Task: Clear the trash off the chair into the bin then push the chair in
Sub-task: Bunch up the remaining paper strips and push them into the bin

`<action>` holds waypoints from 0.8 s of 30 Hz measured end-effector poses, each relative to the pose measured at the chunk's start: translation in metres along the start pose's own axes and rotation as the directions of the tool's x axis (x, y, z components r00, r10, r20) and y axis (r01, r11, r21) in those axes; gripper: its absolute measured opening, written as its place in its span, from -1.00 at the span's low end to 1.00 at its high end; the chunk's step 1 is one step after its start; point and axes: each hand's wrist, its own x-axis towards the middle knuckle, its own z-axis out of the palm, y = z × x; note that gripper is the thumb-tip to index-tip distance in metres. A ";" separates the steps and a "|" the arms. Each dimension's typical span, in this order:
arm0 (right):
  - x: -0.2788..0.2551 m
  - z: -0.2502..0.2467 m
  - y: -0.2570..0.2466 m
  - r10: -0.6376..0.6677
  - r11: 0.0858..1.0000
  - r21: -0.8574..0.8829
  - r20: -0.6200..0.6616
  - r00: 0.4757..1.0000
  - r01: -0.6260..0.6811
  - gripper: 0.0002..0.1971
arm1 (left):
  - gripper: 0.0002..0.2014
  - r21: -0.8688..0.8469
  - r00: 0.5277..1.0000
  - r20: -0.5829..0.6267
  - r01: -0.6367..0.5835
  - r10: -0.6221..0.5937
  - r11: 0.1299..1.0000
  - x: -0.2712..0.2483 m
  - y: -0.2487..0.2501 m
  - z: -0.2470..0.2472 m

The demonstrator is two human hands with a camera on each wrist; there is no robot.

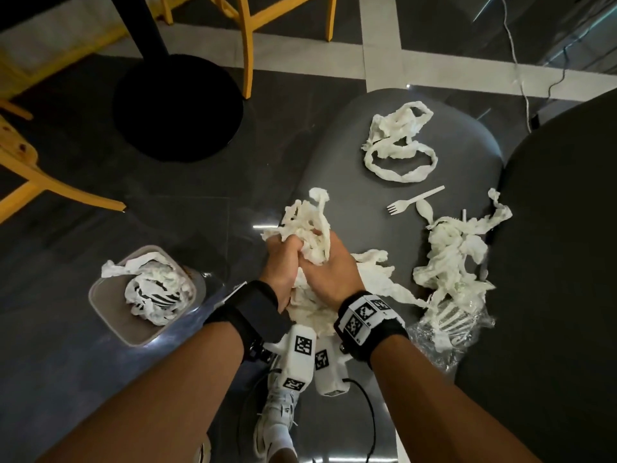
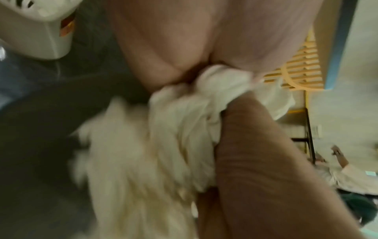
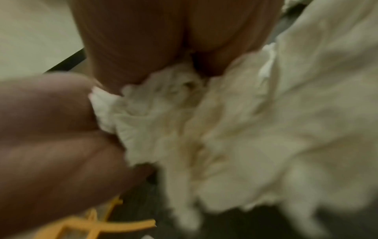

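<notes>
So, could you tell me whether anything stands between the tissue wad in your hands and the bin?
Nothing visible does. Both hands grip the tissue wad above the chair's edge, and the bin stands on open floor to its left, its mouth uncovered though part-filled with tissue.

Bin (image 1: 110, 315) on floor, left of chair (image 1: 334, 182). On seat: tissue loop (image 1: 399, 145) far side, fork (image 1: 414, 199) nearer. Tissue heap (image 1: 450, 259) at right.

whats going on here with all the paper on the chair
A person is clearing a dark grey chair seat. The left hand and right hand both grip one crumpled white paper wad. The small grey bin on the floor already holds paper. A white plastic fork and more paper strips remain.
</notes>
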 end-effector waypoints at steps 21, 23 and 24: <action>-0.019 0.180 -0.118 -0.245 0.965 0.147 0.219 0.945 0.216 -0.68 | -0.85 0.067 0.868 -0.480 0.177 -0.124 0.982 0.008 -0.053 -0.307; -0.026 0.223 -0.128 -0.271 0.955 0.198 0.289 0.918 0.220 -0.76 | -0.78 0.162 0.832 -0.543 0.235 -0.113 0.958 0.014 -0.074 -0.345; -0.028 0.246 -0.132 -0.282 0.951 0.218 0.323 0.903 0.219 -0.79 | -0.71 0.189 0.805 -0.584 0.261 -0.105 0.947 0.016 -0.082 -0.362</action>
